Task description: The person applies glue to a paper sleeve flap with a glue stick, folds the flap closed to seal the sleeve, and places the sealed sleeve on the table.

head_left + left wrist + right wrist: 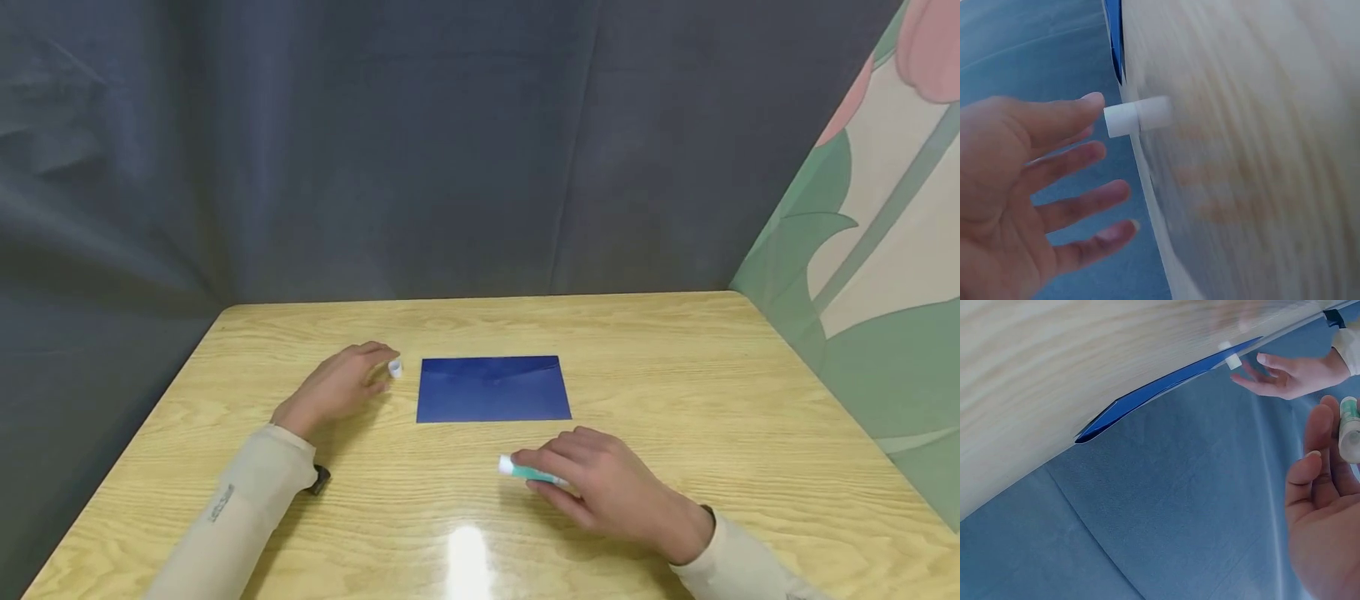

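A small white cap (395, 367) stands on the table, left of a blue envelope (491, 390) that lies flat. Beside the cap is my left hand (341, 387), fingers spread and relaxed, holding nothing. In the left wrist view its thumb tip is right at the edge of the cap (1121, 119). My right hand (611, 487) grips a teal and white glue stick (527, 472) between thumb and fingers, above the table in front of the envelope. The stick's white end points left. The right wrist view shows the glue stick (1350, 434) only partly, at the frame's edge.
The wood-grain table (337, 533) reaches back to a dark curtain (390, 150). On the right stands a panel with a flower pattern (892, 275). Light reflects off the table's front.
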`<state>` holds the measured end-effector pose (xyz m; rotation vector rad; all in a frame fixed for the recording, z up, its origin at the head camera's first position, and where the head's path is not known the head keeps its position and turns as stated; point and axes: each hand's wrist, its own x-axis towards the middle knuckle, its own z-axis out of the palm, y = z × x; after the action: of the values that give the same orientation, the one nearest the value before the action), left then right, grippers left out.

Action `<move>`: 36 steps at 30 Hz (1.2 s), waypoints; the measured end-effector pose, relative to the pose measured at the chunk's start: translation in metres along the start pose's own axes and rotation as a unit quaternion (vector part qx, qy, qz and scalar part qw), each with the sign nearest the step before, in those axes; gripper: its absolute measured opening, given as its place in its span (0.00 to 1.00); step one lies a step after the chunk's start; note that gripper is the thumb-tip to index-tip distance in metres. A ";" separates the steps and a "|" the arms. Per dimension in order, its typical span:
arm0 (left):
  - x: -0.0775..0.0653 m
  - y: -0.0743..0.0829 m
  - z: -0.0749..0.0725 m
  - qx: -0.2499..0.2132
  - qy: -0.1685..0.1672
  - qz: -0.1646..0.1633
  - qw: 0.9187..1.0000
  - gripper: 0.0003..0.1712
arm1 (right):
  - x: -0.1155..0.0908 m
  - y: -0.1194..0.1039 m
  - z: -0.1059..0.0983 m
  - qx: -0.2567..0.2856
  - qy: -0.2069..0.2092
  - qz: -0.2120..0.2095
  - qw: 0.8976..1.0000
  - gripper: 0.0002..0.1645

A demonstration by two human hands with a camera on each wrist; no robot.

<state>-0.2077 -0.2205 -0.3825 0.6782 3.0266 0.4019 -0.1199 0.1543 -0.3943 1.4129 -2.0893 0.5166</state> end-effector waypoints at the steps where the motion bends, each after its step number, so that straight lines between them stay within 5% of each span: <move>1: 0.000 0.000 0.000 0.002 -0.004 0.005 1.000 0.31 | 0.000 0.000 0.000 0.001 -0.003 0.003 1.000 0.14; 13: -0.006 0.006 0.004 0.024 -0.016 0.026 0.999 0.27 | -0.001 -0.002 0.000 0.003 -0.019 0.008 1.000 0.14; 27: -0.020 0.022 0.009 0.000 0.003 0.062 0.998 0.12 | -0.002 -0.001 0.000 0.002 -0.021 0.009 1.000 0.14; 36: -0.027 0.028 0.008 -0.018 -0.013 0.065 0.998 0.07 | -0.004 -0.002 0.000 -0.001 -0.030 0.015 0.999 0.15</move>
<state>-0.1713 -0.2051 -0.3844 0.8748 2.9522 0.4467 -0.1171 0.1561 -0.3966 1.4139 -2.1606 0.4909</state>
